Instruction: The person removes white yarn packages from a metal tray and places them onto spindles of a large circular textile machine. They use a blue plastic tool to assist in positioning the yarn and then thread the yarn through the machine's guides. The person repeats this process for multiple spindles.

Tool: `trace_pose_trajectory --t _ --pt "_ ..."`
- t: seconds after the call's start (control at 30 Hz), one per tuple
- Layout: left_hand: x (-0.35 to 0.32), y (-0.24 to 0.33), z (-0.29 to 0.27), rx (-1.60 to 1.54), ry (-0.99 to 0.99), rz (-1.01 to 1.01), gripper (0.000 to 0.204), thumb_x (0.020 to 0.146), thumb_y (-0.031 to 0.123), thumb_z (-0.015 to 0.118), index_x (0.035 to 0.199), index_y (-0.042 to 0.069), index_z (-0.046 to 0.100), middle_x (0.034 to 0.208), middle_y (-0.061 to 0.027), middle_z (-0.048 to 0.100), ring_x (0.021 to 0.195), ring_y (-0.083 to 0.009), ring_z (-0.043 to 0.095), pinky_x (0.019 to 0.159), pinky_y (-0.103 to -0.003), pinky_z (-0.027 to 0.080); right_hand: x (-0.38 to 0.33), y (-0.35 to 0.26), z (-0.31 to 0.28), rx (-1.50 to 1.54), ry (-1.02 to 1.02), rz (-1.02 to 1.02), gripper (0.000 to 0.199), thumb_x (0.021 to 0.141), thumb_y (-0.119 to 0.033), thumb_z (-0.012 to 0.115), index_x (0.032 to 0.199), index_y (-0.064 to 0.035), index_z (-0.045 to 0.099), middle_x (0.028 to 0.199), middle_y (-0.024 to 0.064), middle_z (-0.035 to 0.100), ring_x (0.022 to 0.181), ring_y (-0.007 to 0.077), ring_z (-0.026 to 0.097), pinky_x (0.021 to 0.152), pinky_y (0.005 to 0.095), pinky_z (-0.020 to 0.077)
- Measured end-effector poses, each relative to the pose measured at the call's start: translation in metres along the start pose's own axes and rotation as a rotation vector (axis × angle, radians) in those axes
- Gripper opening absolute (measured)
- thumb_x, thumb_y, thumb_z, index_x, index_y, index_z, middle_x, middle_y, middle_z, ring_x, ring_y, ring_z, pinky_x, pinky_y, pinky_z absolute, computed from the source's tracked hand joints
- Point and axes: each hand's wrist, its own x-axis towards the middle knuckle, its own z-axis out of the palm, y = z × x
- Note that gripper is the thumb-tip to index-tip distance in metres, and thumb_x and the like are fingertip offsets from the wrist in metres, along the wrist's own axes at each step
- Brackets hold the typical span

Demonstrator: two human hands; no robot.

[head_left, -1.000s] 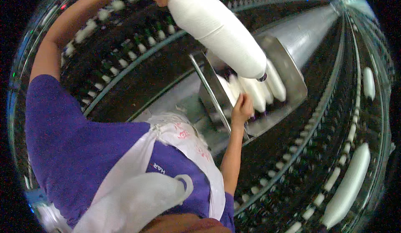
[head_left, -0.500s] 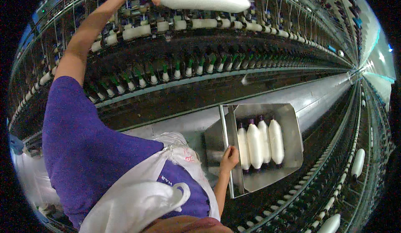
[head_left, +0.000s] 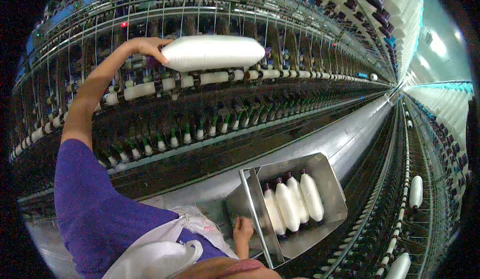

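My left hand (head_left: 150,49) is raised at the far left, its fingers closed round the left end of a large white roving bobbin (head_left: 212,53). The bobbin lies nearly level in front of the spinning frame's rods, above the row of white rollers (head_left: 182,82). Low in the middle, my right hand (head_left: 243,227) has its fingers curled in, with nothing visible in them. It is just left of the metal bar (head_left: 256,219) of a steel cart (head_left: 332,171), apart from it. Several white roving bobbins (head_left: 287,206) with dark purple tube ends lie side by side in the cart.
A row of small bobbins with green tops (head_left: 187,133) runs along the spinning frame. A second frame stands on the right, with white bobbins (head_left: 416,191) on it. Large white bobbins (head_left: 405,14) hang overhead at the upper right. A grey aisle floor (head_left: 350,134) runs between the frames.
The view has tilted up and shifted. The roving bobbin, still in my left hand, appears lower in the picture. My right hand has come off the cart's bar, to its left.
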Motion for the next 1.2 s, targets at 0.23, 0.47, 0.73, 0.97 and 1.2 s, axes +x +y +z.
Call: trace_pose_trajectory --t 0.23,0.47,0.73,0.97,1.2 --pt "-0.014 0.023 0.073 1.049 0.551 0.065 0.104 0.07 0.015 0.073 0.15 0.025 0.008 0.092 -0.025 0.06 0.085 -0.0373 0.062 0.076 -0.049 0.05 -0.063 0.035 0.016 0.012 0.072 0.199 0.013 0.083 -0.016 0.065 0.081 -0.0041 0.06 0.071 0.0146 0.061 0.064 0.0348 0.059 0.057 0.0423 0.0455" --pt "0.033 -0.034 0.005 0.255 -0.05 0.124 0.12 0.055 0.042 0.084 0.148 0.014 0.013 0.128 -0.0218 0.049 0.111 -0.0352 0.054 0.092 -0.049 0.044 -0.14 0.059 0.03 -0.04 -0.184 0.496 0.018 0.081 -0.024 0.065 0.089 -0.0078 0.063 0.082 0.0191 0.065 0.078 0.0399 0.062 0.065 0.0469 0.0476" --pt "0.009 0.013 0.005 0.745 0.474 0.262 0.088 0.071 0.046 0.073 0.139 0.005 0.037 0.133 -0.0162 0.05 0.118 -0.0269 0.051 0.101 -0.039 0.039 -0.255 0.083 0.034 -0.053 -0.419 0.926 0.022 0.076 -0.023 0.063 0.087 -0.0042 0.063 0.083 0.0177 0.066 0.079 0.0368 0.064 0.07 0.0456 0.0501" --pt "-0.013 0.202 0.193 -0.36 -0.111 0.98 0.021 0.087 0.012 0.049 0.098 0.0 0.062 0.099 -0.0094 0.063 0.096 -0.0204 0.06 0.09 -0.033 0.045 -0.311 0.042 0.029 -0.023 -0.351 1.144 0.023 0.075 -0.023 0.063 0.088 -0.0041 0.063 0.084 0.0183 0.066 0.08 0.037 0.064 0.072 0.0454 0.0502" --pt "-0.117 0.377 0.261 -1.266 -1.308 2.142 0.074 0.071 0.071 0.056 0.093 0.0 0.05 0.082 -0.0107 0.051 0.077 -0.0302 0.054 0.069 -0.036 0.043 -0.33 -0.012 0.032 -0.026 -0.248 1.267 0.024 0.075 -0.023 0.062 0.088 -0.004 0.063 0.085 0.0188 0.066 0.081 0.0373 0.064 0.073 0.0453 0.0504"
